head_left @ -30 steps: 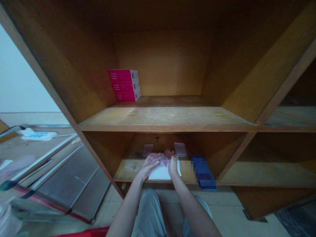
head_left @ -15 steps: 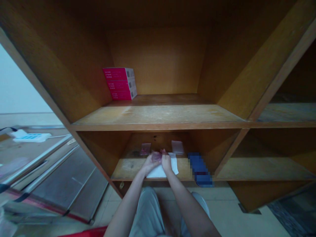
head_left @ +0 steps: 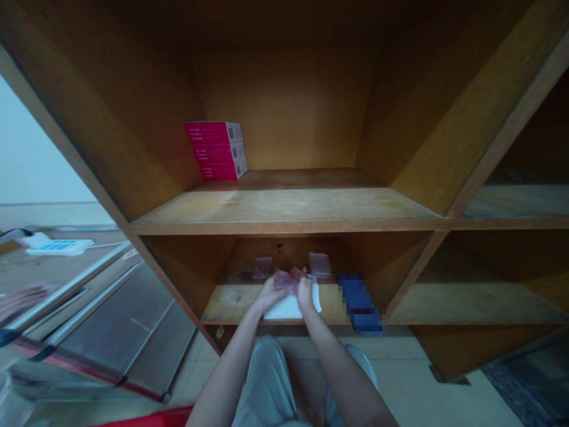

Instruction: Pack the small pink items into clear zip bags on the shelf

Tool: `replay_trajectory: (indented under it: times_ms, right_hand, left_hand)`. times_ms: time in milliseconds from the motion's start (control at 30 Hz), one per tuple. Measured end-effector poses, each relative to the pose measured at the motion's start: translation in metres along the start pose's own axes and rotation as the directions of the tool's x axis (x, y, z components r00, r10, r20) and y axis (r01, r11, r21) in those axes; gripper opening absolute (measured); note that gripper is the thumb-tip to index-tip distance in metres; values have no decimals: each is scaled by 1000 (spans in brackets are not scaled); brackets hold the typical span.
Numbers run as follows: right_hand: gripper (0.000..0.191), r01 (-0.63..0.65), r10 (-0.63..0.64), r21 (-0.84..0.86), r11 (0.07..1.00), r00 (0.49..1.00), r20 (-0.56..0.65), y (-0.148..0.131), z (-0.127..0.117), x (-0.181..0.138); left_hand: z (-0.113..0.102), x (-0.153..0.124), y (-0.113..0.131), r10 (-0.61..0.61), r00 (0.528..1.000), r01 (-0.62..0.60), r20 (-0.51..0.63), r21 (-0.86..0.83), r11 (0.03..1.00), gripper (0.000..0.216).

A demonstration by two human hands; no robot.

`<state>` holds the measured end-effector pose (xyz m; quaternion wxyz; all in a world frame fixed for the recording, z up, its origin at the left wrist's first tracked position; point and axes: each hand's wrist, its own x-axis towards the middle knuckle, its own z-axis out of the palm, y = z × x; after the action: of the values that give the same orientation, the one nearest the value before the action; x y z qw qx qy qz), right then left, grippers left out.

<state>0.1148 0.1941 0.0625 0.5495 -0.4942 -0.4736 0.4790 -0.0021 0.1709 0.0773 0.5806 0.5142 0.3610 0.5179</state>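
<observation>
My left hand [head_left: 269,296] and my right hand [head_left: 305,291] are close together over the lower shelf. Between them is a small clear plastic bag [head_left: 291,283] with a pinkish tint, gripped from both sides. What lies inside the bag is too small to make out. Beneath my hands is a white sheet [head_left: 287,308] on the shelf. Just behind my left hand lies a small clear bag with pink bits [head_left: 262,267]. Behind my right hand is another clear plastic bag [head_left: 320,265].
A blue, pixelated object [head_left: 361,305] overhangs the lower shelf's front edge at right. Three stacked pink boxes [head_left: 217,150] stand on the upper shelf [head_left: 288,204]. At left, a white power strip [head_left: 60,245] lies on a metal-framed table [head_left: 89,302], near another person's blurred hand [head_left: 26,301].
My hands have moved slightly apart, and more of the clear bag shows spread between them. A blurred hand has appeared at the table on the left.
</observation>
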Motion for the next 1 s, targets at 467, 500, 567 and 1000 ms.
replay_trajectory:
  times_ms: [467,500,567,1000]
  right_hand:
    - [50,13,-11,63,998,999,-38,-2,0,-3]
    - [50,15,-11,82,997,999,-44,-1,0,-3]
    - [48,20,-12,121,992,998,-65,1,1,-2]
    - [45,16,10,294,956,996,-85,12,4,3]
  left_hand:
    - [-2,0,2,64,997,-59,-43,108,992,42]
    - [-1,1,2,69,997,-64,-38,122,990,41]
    - [1,1,3,60,998,-57,-14,148,987,38]
    - [13,6,-3,43,999,-37,-8,375,926,36]
